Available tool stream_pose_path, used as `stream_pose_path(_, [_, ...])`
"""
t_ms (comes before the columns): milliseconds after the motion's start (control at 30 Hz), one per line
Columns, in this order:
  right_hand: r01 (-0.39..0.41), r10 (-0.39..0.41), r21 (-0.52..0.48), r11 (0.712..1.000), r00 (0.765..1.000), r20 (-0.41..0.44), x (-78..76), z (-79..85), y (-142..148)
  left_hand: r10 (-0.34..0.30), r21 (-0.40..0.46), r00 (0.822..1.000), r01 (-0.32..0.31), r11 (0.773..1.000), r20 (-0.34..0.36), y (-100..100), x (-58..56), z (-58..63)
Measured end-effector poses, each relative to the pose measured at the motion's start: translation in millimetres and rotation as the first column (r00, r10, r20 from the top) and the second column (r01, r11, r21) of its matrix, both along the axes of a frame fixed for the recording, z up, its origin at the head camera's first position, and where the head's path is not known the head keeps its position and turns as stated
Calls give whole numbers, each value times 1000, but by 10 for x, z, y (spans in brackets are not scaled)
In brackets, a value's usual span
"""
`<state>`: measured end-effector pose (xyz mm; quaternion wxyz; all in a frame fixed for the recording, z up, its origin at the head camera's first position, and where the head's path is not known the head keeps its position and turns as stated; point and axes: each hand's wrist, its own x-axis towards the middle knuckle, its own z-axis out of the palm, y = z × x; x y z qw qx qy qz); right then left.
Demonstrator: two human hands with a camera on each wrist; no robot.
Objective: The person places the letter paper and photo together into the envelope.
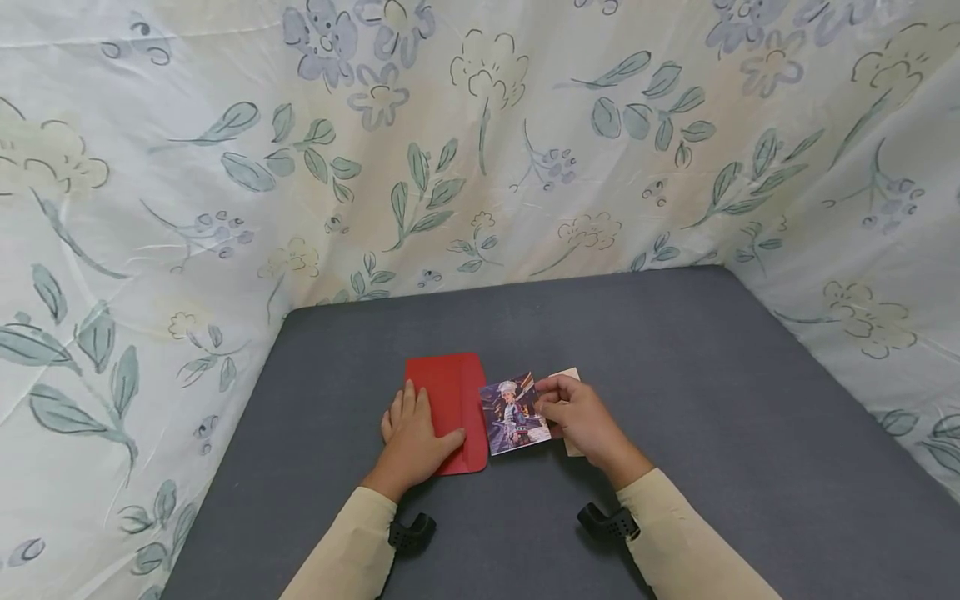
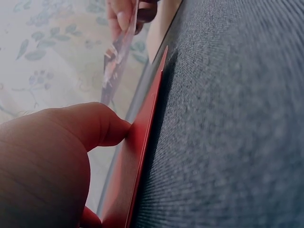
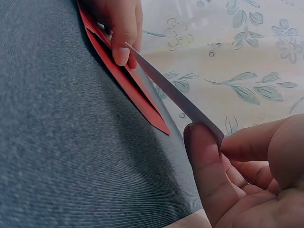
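A red envelope (image 1: 448, 385) lies on the table with its flap out on the right side, and its mouth gapes a little in the right wrist view. My left hand (image 1: 412, 440) rests on it, fingers spread and the thumb on the paper near the flap. Between thumb and fingers, my right hand (image 1: 591, 423) pinches a printed photo (image 1: 506, 418) by its right edge. The photo shows a figure in a white hat and is held raised and tilted, just right of the envelope. A pale beige card (image 1: 572, 374) is partly hidden under my right hand.
The table has a dark grey cloth surface (image 1: 675, 375). Floral fabric (image 1: 487, 167) hangs behind it and along both sides. A black wrist strap mount (image 1: 412, 533) sits on the left sleeve, and another (image 1: 607, 523) on the right.
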<state>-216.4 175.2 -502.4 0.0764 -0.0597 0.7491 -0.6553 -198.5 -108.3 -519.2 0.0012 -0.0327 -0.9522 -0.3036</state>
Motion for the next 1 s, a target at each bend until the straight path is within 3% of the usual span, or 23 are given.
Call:
stream_pose_path(733, [11, -11, -5, 1000, 998, 59, 13, -31, -133, 3, -11, 1000, -3, 1000, 10, 62, 21, 45])
stream_pose_path(1000, [-68, 67, 2, 998, 993, 94, 13, 30, -82, 0, -14, 1000, 0, 1000, 27, 43, 6, 37])
